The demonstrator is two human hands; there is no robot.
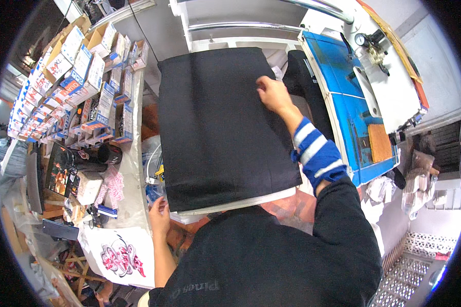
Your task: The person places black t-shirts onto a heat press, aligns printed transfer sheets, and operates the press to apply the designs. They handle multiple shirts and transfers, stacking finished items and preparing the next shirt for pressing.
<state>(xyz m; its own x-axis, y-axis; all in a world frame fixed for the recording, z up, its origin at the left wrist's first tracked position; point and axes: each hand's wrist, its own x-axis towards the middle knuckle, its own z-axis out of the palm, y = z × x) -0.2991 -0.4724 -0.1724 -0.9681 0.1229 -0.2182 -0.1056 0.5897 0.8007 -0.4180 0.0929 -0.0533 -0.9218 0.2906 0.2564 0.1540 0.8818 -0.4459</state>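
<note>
A broad black cloth (220,128) lies spread over a flat, pale-edged platen (241,202) in front of me. My right hand (275,94) is over the cloth's far right part, its fingers curled inward with the tips close to the fabric. Whatever may be between those fingertips is hidden. A blue-and-white striped band (317,151) wraps the right forearm. Beside the platen's near left corner is my left hand (159,217), its fingers loosely bent and slightly apart, with nothing visible in them.
Stacked open cardboard boxes (87,77) fill the left bench. Nearer on it lies a white sheet with a red-and-black design (120,256). Right of the platen stands a blue panel (343,112) with a brown pad (380,143). A pressure gauge (361,39) sits beyond; metal rails (246,26) cross behind.
</note>
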